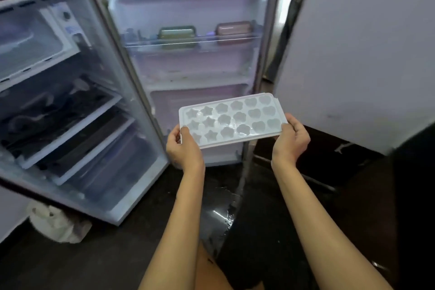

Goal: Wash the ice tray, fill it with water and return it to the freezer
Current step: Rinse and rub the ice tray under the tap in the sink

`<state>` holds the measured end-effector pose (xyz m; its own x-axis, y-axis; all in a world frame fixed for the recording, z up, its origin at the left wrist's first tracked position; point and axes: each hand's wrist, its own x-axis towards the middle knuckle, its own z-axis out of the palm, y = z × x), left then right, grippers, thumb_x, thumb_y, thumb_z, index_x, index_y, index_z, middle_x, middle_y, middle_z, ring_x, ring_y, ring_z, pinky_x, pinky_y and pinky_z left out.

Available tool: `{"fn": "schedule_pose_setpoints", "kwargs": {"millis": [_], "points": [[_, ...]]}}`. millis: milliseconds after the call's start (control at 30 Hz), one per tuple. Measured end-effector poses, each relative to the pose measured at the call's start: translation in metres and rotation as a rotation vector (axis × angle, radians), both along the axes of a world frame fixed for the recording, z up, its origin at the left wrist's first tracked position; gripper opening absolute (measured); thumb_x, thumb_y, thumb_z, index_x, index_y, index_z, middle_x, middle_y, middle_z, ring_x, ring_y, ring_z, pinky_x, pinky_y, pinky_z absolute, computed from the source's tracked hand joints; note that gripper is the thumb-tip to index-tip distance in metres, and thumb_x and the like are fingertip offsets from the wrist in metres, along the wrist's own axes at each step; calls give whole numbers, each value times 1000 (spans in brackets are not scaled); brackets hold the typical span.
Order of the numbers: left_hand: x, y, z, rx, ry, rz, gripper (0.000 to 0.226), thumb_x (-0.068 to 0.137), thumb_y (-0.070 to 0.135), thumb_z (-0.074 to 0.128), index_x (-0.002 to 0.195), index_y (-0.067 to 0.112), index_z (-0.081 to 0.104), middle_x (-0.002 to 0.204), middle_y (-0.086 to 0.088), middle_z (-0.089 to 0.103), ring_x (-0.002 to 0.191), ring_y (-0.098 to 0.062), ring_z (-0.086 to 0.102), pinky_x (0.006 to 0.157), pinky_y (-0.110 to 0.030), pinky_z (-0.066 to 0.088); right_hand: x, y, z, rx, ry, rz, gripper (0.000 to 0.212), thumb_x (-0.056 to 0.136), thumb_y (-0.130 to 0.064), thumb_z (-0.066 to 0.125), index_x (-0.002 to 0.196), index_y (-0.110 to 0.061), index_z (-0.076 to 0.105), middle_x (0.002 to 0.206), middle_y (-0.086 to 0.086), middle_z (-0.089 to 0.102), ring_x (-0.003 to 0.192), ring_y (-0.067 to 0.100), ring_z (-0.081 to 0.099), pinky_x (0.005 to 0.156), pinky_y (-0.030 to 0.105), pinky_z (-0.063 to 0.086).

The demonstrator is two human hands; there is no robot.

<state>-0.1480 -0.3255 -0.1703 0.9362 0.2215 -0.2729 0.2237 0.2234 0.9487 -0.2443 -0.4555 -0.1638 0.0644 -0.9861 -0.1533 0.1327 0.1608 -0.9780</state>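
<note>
A white ice tray (231, 118) with star, flower and heart shaped cells is held level in front of the open fridge (188, 61). My left hand (183, 148) grips the tray's near left corner, thumb on top. My right hand (290, 140) grips its right end. The cells look glossy, and I cannot tell if they hold water. The freezer box (30, 37) is on the left, at the top of the fridge body, blurred.
The fridge's inner side ahead has a shelf with a green box (177, 33) and a pink box (233, 29). Wire shelves (70, 120) fill the fridge body at left. A white wall (357, 54) stands at right. A pale bundle (54, 221) lies on the dark floor (117, 254).
</note>
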Motion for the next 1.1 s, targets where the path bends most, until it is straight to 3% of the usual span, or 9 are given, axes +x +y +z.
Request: {"fn": "schedule_pose_setpoints", "kwargs": {"millis": [233,367,500,667,867,1000,1100], "points": [[-80,-81,4,-11,1,-313,19,90,18,55,106,17,65,110,-5,67,95,-16,63,64,-19,49,-114,-48,2,-6,-10,-291,31,87,-3,48,110,-11,68,101,-3,67,97,12,64,83,31,57],[-123,-132,8,-35,10,-486,21,90,18,55,108,16,65,108,-4,67,96,-18,64,74,-27,54,-172,-74,7,-35,-16,-490,34,85,-1,48,110,-7,70,102,0,69,96,12,64,80,22,55],[-171,-183,11,-35,-10,-666,20,91,18,55,108,15,64,100,3,65,87,-9,60,64,-17,46,-227,-100,11,-54,-28,-679,33,83,-3,48,106,-7,70,104,1,69,99,14,64,84,26,54],[-226,-241,18,-31,-8,-894,17,92,18,55,106,16,63,99,6,63,83,-4,58,62,-12,42,-288,-126,18,-64,-65,-915,34,84,-3,48,109,-10,69,104,-2,68,100,12,63,79,17,49],[-288,-306,30,-37,-3,-1184,22,92,19,54,111,14,64,108,1,65,95,-11,60,66,-14,44,-347,-144,30,-101,-65,-1180,32,85,-3,47,106,-11,69,97,-7,66,89,3,61,66,5,46],[-326,-334,34,-36,-10,-1369,18,92,20,54,107,19,64,105,3,64,98,-13,60,66,-13,43,-379,-147,36,-124,-47,-1340,29,85,-2,47,98,-17,68,92,-11,65,84,0,60,64,5,46],[-349,-350,34,-39,6,-1526,20,94,19,53,111,17,62,108,2,62,95,-11,59,69,-17,46,-398,-148,39,-107,-35,-1455,31,85,-3,47,104,-14,69,94,-11,64,85,2,59,66,8,45]]}}
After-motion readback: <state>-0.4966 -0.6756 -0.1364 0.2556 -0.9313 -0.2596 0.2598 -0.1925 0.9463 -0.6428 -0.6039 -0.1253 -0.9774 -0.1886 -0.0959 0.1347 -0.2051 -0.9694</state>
